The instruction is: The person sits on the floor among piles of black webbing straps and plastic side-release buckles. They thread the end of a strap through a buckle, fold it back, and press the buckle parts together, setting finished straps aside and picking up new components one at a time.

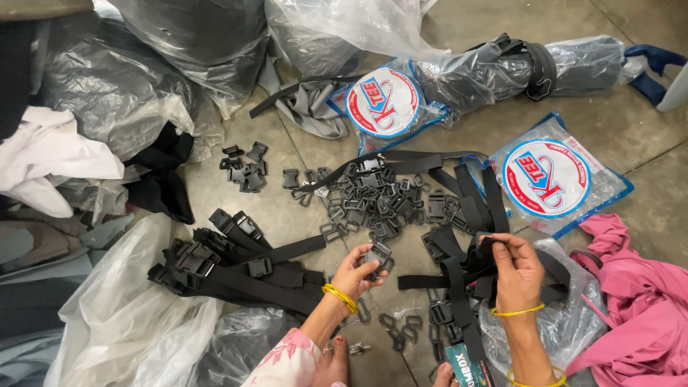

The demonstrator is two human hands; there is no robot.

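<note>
Pinching a small black plastic buckle [378, 255] above the grey concrete floor [287, 208], the left hand [355, 274] grasps it by the fingertips. The right hand [517, 271] grips a black woven webbing strap [459, 283] (near the scattered buckle pile [373, 201]).

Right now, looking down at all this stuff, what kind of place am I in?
Probably an informal strap-assembly workspace on a bare concrete floor. A pile of loose black plastic buckles, a stack of finished buckled straps and big plastic sacks surround you; your left hand holds a buckle, your right hand webbing.
</note>
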